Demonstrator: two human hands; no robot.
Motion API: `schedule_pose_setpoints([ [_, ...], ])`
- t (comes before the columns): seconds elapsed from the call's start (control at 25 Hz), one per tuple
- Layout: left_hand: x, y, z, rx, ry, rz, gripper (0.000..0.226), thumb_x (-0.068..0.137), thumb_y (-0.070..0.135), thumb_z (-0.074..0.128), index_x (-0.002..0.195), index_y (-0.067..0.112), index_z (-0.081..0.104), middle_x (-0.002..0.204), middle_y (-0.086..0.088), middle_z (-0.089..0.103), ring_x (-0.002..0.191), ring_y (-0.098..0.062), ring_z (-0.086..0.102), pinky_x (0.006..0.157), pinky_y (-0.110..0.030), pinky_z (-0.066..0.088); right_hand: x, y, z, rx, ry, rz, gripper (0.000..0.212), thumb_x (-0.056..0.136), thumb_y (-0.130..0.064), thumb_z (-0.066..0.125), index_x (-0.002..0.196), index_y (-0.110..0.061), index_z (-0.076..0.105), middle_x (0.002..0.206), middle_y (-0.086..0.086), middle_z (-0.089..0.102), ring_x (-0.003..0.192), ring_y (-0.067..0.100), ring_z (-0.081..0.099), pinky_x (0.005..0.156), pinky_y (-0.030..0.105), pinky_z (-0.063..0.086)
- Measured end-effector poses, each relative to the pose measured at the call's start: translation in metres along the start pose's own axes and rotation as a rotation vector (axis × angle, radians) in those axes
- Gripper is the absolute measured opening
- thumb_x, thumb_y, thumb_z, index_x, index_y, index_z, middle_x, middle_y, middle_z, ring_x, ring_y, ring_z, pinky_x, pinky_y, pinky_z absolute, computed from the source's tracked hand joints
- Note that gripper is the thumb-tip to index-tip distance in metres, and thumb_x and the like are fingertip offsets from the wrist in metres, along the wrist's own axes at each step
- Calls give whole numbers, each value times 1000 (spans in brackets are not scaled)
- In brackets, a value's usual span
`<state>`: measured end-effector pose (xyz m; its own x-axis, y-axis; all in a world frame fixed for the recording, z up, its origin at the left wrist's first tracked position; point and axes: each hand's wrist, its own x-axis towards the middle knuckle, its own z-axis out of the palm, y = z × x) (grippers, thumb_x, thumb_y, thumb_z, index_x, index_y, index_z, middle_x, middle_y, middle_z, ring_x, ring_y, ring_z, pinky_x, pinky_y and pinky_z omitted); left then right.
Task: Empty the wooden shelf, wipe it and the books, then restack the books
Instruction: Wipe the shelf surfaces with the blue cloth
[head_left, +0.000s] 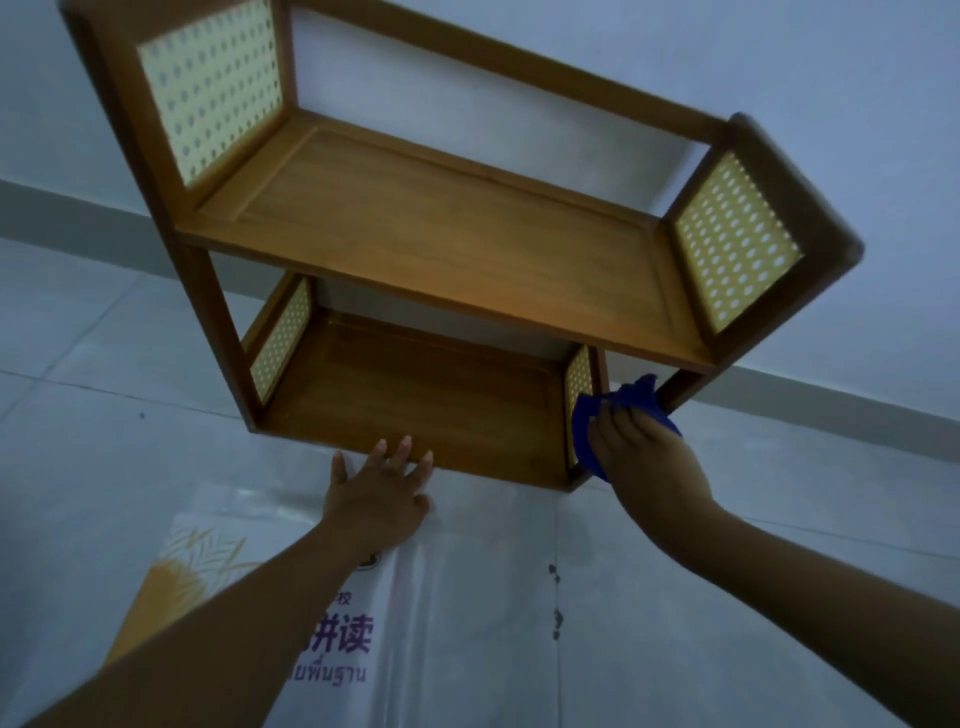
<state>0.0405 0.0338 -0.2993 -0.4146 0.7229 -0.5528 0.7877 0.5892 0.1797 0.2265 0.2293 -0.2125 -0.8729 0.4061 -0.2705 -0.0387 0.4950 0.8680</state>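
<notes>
My right hand (639, 457) grips a bunched blue cloth (634, 402), fingers curled over it, pressing it against the lower right front post of the wooden shelf (441, 244). Just inside that grip, to its left, is the small perforated cream side panel (579, 379) of the lower tier. My left hand (376, 499) holds nothing. It lies flat with fingers spread on the front edge of the bottom board (415, 400), well to the left of the cloth, bracing the shelf. The shelf stands on the floor against a pale wall, rising above and beyond both hands. Both of its tiers are bare, so the emptying looks finished. Below my left forearm, nearer to me than either hand, a book (208, 566) with a white and orange cover lies flat on the floor. I judge this to be the wiping step, at the lower right corner of the frame. The next move probably calls for sliding the cloth along the post or across the perforated panel and the boards. My left hand should hold the shelf firm so the pressure does not push it sideways. The books would then need wiping and restacking.
</notes>
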Motion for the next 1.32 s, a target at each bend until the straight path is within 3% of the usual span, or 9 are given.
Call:
schedule_pose_setpoints([
  [0.24,0,-1,0,-12,-8,-6,56,100,46,17,149,39,-8,159,6,-17,147,-20,-14,114,-61,-4,-4,37,-39,53,-155,157,55,83,-21,69,128,-8,41,127,13,51,126,35,41,109,48,27],
  [0.4,0,-1,-1,-20,-16,0,56,100,46,17,149,39,-8,159,6,-17,147,-20,-14,113,-61,-5,17,19,-49,-19,-309,122,48,82,-29,70,119,-11,46,111,16,56,111,38,49,99,54,34],
  [0.52,1,-2,-2,-20,-18,0,56,100,45,17,149,40,-8,159,7,-18,147,-20,-15,113,-62,-5,28,14,-42,55,-327,90,34,88,-26,62,117,-13,49,106,15,58,107,36,52,98,52,35],
  [0.68,2,-2,-2,-23,-14,4,56,100,44,18,149,40,-7,159,7,-17,147,-19,-15,113,-63,-4,26,27,-33,97,-234,88,39,89,-35,63,121,-16,49,111,11,59,110,31,52,97,48,35],
  [0.88,3,0,-4,-9,-48,9,56,101,43,19,150,37,-7,159,5,-18,146,-22,-16,114,-61,-4,6,31,-27,73,-22,33,42,87,-27,64,122,-13,47,120,12,56,117,32,49,102,47,32],
  [1.0,3,-2,-18,-8,-75,40,57,101,43,21,152,31,-2,160,-2,-14,147,-27,-9,115,-58,-2,0,28,-25,209,91,-77,44,86,-22,65,125,-12,46,126,15,53,119,34,46,103,49,30],
  [1.16,-16,-3,-38,-270,26,82,60,101,40,33,153,23,8,159,-9,-14,146,-32,11,118,-50,13,-10,28,-39,507,222,-93,58,48,-16,90,100,-16,62,102,11,64,98,32,59,85,52,44],
  [1.24,-31,0,-46,-464,147,83,56,101,37,36,151,18,18,160,-10,4,144,-30,22,117,-40,23,-18,20,-48,687,312,-78,56,49,-16,89,98,-20,61,100,7,64,95,30,59,80,51,46],
  [1.32,-46,3,-53,-523,278,89,49,102,28,39,148,15,31,151,-12,35,135,-27,39,106,-29,34,-26,14,-63,888,363,-2,34,75,-24,75,104,-24,57,107,1,63,101,26,55,86,46,42],
])
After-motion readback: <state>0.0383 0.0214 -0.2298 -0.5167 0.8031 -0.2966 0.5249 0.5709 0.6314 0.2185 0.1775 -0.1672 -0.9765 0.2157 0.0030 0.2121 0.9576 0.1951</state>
